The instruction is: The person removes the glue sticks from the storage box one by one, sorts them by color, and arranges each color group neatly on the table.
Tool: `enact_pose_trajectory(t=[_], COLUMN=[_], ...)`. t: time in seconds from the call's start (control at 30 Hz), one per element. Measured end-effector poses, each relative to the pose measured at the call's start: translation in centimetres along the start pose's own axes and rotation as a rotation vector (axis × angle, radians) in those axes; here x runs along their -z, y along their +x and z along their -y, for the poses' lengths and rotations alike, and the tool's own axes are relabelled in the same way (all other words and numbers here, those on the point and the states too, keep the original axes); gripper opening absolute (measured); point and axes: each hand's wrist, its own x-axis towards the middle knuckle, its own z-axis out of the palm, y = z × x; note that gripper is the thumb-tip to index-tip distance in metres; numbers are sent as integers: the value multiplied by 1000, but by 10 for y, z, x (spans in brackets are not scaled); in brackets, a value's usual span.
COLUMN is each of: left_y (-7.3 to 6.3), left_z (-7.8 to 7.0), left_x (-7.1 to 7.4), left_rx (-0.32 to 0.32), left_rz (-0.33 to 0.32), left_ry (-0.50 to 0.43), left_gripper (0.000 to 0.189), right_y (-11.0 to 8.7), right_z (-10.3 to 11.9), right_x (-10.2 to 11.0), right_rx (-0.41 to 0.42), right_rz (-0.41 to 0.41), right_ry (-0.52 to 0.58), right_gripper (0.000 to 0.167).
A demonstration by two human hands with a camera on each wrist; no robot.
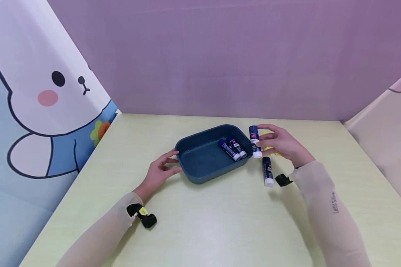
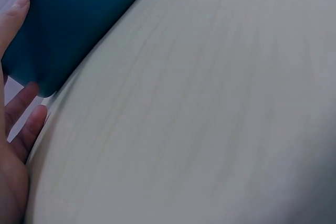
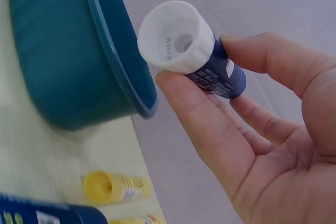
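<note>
A dark blue-green plastic bin (image 1: pixel 200 178) stands at an angle on the table. Inside its right end lie two navy glue sticks with white ends, one glue stick (image 1: pixel 229 150) beside the other glue stick (image 1: pixel 236 147). My left hand (image 1: pixel 157 172) touches the bin's left end with lightly bent fingers; in the left wrist view the thumb (image 2: pixel 14 17) lies along the wall. Just outside the right rim, my right hand (image 1: pixel 282 142) pinches another navy glue stick (image 3: pixel 218 74) between thumb and fingers, white end toward the wrist camera.
Another navy glue stick (image 1: pixel 267 171) lies on the table below my right hand. Yellow glue sticks, one a yellow glue stick (image 3: pixel 115 187), lie behind that hand, partly hidden. A purple panel (image 1: pixel 227 59) rises along the table's far edge.
</note>
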Motion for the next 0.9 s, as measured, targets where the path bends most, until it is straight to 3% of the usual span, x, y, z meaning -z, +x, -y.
enact_pose_trajectory(t=[0.37, 0.6, 0.8, 0.9], left_y=[-1, -3, 1, 1], left_z=[-1, -33, -5, -2], left_x=[2, -2, -2, -2], left_rx=[-2, 34, 39, 38], left_rz=[9, 31, 29, 23], left_ry=[30, 36, 26, 19], left_gripper=[56, 55, 57, 57], right_y=[-13, -21, -30, -34], right_z=[-8, -19, -29, -33], right_x=[18, 30, 38, 40], right_rx=[-23, -40, -67, -75], right_rz=[-19, -31, -26, -23], right_ry=[-56, -67, -63, -48], right_gripper=[74, 75, 77, 77])
